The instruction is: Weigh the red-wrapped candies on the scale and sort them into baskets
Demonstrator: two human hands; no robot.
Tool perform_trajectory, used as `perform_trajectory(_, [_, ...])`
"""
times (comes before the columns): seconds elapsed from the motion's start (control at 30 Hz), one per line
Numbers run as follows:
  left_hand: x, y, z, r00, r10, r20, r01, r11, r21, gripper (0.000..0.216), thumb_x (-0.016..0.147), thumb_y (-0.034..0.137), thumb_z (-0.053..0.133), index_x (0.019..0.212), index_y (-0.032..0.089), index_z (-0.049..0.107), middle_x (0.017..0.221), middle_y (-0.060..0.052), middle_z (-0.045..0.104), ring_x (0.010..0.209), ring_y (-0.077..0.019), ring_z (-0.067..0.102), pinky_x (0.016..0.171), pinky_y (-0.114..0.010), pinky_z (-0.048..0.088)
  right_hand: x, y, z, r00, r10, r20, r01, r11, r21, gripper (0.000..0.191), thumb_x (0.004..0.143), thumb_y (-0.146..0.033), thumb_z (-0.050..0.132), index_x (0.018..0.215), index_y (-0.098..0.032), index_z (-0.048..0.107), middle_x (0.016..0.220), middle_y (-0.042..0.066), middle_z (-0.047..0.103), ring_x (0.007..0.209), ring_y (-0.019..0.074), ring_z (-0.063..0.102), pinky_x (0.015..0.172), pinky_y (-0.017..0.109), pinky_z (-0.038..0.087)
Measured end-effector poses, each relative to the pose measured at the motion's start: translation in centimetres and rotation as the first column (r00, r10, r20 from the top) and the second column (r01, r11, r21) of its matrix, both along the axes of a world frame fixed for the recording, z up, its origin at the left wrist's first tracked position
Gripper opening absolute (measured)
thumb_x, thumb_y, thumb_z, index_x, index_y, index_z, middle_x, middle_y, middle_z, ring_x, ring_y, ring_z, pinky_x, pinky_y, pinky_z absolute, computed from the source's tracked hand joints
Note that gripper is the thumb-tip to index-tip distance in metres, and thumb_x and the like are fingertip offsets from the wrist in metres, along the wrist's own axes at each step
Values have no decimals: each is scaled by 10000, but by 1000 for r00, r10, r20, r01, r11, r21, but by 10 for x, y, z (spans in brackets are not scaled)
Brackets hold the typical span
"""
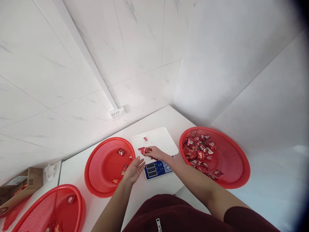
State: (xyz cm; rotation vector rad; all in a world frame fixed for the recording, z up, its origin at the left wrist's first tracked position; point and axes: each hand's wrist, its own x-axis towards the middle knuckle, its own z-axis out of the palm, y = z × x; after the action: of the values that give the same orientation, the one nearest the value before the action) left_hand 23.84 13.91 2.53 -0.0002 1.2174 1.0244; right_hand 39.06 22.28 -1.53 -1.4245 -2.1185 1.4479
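Observation:
My right hand (156,152) is closed around some small red snack packets (143,150) above the pan of a digital scale (166,137). One small red-and-white packet (145,139) lies on the white pan, farther back. Palm up with its fingers apart, my left hand (134,169) holds nothing; it is between the scale's display and the right rim of the middle red basket (88,174). A few red packets (121,151) rest inside that basket. To the right of the scale, another red basket (245,161) has a heap of red packets (200,151).
A third red basket (80,196) with a few packets stands at the lower left. Beyond it are an open cardboard box (35,180) and a crumpled white piece (49,171). A power socket (117,112) is on the tiled wall behind the white table (164,116).

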Motion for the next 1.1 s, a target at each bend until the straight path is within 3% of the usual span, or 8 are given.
perform_trajectory(0.1, [0,0,-3,1000,-11,-7,12,996,86,171,806,186,584,977,190,590,897,-48,663,772,-140,654,761,-278,535,-12,-4,1,960,135,-247,-175,974,-145,232,799,-369,523,897,-166,579,634,-18,598,485,84,518,449,178,365])
perform_trajectory(0.27, [-28,-6,-10,959,276,-57,-277,961,-9,125,841,214,533,946,169,583,818,-54,659,738,-143,653,687,-259,559,-29,23,-2,990,-18,143,-4,988,152,217,800,-330,524,959,-192,577,883,45,632,701,144,607,545,212,405])
perform_trajectory(0.4, [-61,-12,-11,895,444,-35,-446,892,-75,186,891,215,428,1030,154,536,854,-84,643,794,-171,664,641,-259,578,-33,56,-8,962,-98,254,30,965,259,288,760,-178,526,1040,-231,565,1168,74,514,894,203,593,659,268,413])
perform_trajectory(0.67, [-70,-2,4,945,324,-35,-325,946,-4,265,878,169,431,1128,138,510,1021,-131,635,930,-193,644,718,-274,566,-32,62,-10,949,-91,303,11,967,255,230,746,-94,513,950,-176,578,1042,90,577,894,217,584,690,281,398])
perform_trajectory(0.8, [-39,7,0,996,91,-19,-91,996,-3,268,827,203,546,1094,176,561,1048,-117,638,859,-172,654,743,-277,541,-33,33,3,972,-86,218,43,980,196,179,834,-222,465,983,-190,559,881,42,637,762,158,600,612,234,407])
perform_trajectory(0.9, [-12,11,-6,999,-23,22,22,998,53,240,810,228,585,1049,211,585,952,-61,660,751,-127,646,688,-240,532,-33,-1,13,999,46,-28,-42,989,142,157,815,-290,516,918,-200,593,793,2,646,679,121,590,591,206,417])
perform_trajectory(1.0, [2,13,-10,999,18,32,-21,994,106,173,808,112,560,965,167,605,836,-41,658,676,-97,626,639,-196,523,-25,-29,18,964,27,-266,7,992,126,168,714,-267,630,865,-194,614,844,16,635,764,145,580,662,232,436])
perform_trajectory(1.1, [-8,15,-9,976,218,-6,-218,975,53,104,830,90,515,892,121,592,784,-59,640,677,-97,627,615,-169,520,-8,-37,15,910,-201,-363,158,977,-146,300,712,-298,630,986,-189,574,801,11,603,638,121,555,597,243,448])
